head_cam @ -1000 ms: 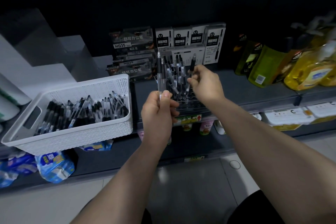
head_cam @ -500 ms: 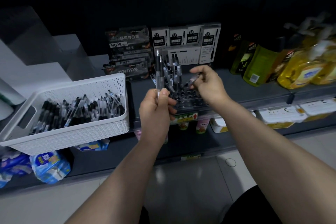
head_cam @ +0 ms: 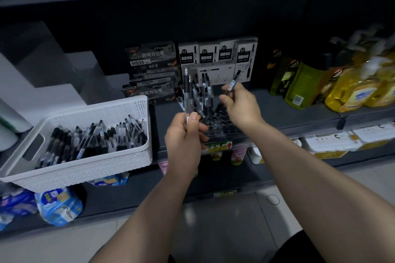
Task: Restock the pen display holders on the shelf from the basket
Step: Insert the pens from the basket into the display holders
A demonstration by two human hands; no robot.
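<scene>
Pen display holder [head_cam: 222,123] sits at the front edge of the dark shelf [head_cam: 277,109], centre of view. Rows of holes show on its front and right part. Standing pens [head_cam: 204,89] crowd its back left, upright or slightly tilted.

Right hand [head_cam: 242,107] hovers over the holder's right side, fingers pinching a single pen [head_cam: 233,83] that tilts up and to the right, its lower end hidden behind the hand. Left hand [head_cam: 184,134] is just in front of the holder's left corner, fingers curled round a bunch of pens [head_cam: 188,94] held upright. We note this hand and its bunch block the holder's left front; we cannot tell what is in the holes there.

White basket [head_cam: 89,168] is on the same shelf to the left, with a strip of bare shelf between it and the holder. Loose pens [head_cam: 92,139] lie piled in it.

Behind the holder, against the back wall: a stack of dark pen boxes [head_cam: 152,70] at left, white pen boxes [head_cam: 218,53] at right, standing side by side. Further right on the shelf: a green bottle [head_cam: 303,85], then yellow bottles [head_cam: 352,92], blurred.

A price label [head_cam: 218,146] is on the shelf lip under the holder. On the lower shelf: blue packs [head_cam: 57,205] under the basket, small cups [head_cam: 237,156] under the holder, partly hidden by the shelf lip.
</scene>
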